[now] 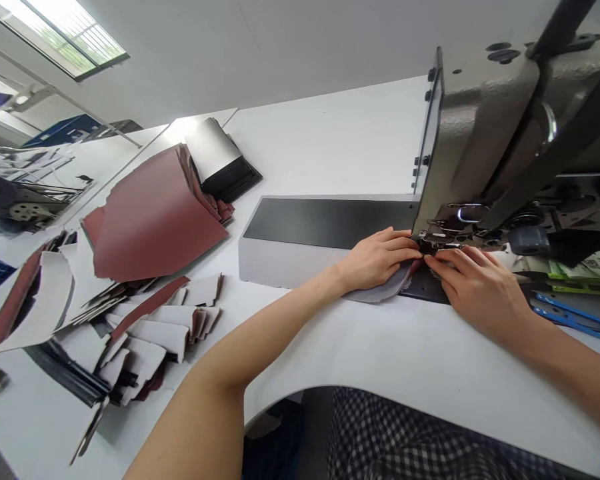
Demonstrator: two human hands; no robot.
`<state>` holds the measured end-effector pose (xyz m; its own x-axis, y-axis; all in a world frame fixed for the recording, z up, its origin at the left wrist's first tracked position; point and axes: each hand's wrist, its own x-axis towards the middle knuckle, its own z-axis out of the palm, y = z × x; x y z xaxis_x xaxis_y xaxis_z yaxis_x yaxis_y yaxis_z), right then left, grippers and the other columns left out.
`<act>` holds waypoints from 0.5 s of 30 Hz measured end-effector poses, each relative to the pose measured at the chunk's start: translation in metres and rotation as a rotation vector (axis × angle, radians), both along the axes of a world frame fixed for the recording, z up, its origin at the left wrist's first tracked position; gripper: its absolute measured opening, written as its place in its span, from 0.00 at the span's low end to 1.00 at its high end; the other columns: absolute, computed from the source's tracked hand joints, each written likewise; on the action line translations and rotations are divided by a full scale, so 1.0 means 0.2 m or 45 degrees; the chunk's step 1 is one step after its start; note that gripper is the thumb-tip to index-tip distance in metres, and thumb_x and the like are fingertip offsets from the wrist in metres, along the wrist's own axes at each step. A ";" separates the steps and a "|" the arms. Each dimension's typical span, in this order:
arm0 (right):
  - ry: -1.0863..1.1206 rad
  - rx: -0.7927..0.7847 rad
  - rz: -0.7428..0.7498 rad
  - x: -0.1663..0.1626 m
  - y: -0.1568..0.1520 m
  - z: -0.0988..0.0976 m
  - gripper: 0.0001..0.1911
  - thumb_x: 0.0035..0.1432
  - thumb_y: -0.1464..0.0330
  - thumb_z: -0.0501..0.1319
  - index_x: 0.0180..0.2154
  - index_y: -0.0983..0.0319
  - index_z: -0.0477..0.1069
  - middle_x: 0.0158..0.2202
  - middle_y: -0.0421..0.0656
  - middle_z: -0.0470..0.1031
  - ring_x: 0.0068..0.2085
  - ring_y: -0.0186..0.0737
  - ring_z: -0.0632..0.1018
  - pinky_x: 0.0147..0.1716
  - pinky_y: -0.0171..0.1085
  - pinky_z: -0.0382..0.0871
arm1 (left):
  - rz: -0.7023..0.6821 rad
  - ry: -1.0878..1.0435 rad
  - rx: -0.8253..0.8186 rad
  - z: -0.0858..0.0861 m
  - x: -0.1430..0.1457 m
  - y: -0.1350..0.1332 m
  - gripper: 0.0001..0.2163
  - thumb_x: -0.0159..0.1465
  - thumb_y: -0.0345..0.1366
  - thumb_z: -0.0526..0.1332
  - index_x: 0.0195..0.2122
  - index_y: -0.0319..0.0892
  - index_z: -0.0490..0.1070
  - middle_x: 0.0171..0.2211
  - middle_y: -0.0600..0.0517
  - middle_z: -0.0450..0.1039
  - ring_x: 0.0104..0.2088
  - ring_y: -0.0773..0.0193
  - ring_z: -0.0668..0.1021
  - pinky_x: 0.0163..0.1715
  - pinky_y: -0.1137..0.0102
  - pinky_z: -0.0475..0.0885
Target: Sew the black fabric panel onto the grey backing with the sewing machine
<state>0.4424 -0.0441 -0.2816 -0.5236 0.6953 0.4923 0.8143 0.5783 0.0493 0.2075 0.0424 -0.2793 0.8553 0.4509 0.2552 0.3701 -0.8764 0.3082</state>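
My left hand [379, 259] and my right hand [475, 288] meet at the foot of an industrial sewing machine [495, 133]. Both hold a grey-backed fabric piece [380, 291], with a reddish edge showing near the presser foot [433, 245]. My left fingers press the piece from the left, and my right fingertips pinch it just beside the foot. The needle area is hidden by my fingers. Under the right hand lies the black machine bed [425, 287].
A black-topped block [325, 223] adjoins the machine on the white table [360, 140]. Left of it lie a maroon stack [155, 213], white-backed cut pieces [155, 333] and a black stack [227, 177]. Blue thread snips [570, 319] lie at the right.
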 end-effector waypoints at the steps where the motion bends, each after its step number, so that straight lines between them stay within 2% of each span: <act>1: -0.006 0.003 0.000 0.00 0.00 0.00 0.16 0.64 0.77 0.57 0.51 0.67 0.76 0.43 0.46 0.77 0.44 0.45 0.74 0.46 0.43 0.65 | -0.003 -0.002 0.002 0.00 0.00 0.00 0.17 0.71 0.28 0.52 0.55 0.45 0.74 0.59 0.52 0.74 0.64 0.57 0.69 0.67 0.55 0.64; 15: -0.112 -0.041 -0.102 -0.05 -0.01 0.03 0.16 0.64 0.78 0.55 0.50 0.66 0.74 0.44 0.46 0.77 0.46 0.46 0.74 0.42 0.43 0.63 | -0.029 -0.027 -0.002 0.00 -0.01 0.00 0.16 0.71 0.28 0.51 0.55 0.43 0.73 0.58 0.50 0.74 0.64 0.55 0.70 0.67 0.52 0.63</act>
